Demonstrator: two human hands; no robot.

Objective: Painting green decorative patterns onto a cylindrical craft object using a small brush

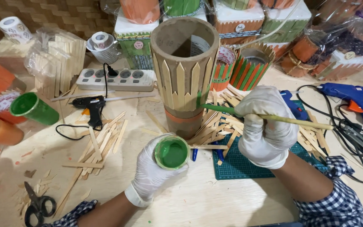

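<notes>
Your right hand (266, 126), in a white glove, is clenched around a thin wooden paintbrush (269, 117). The brush lies almost level, its long axis running left to right: the bare handle end points right, and the green-coated tip points left and touches a stick on the cardboard tube (184, 75). That tube stands upright at the centre of the tabletop (190, 201), open mouth up, with pointed wooden sticks glued side by side around its upper half. Your left hand (152, 170), also gloved, wraps around a small cup of green paint (172, 152), held just below and in front of the tube. Loose craft sticks (99, 145) lie scattered left of the tube, and more on the green cutting mat (240, 166) under your right hand. Scissors (36, 206) sit near the left front edge. Bare tabletop opens in front, between your forearms.
</notes>
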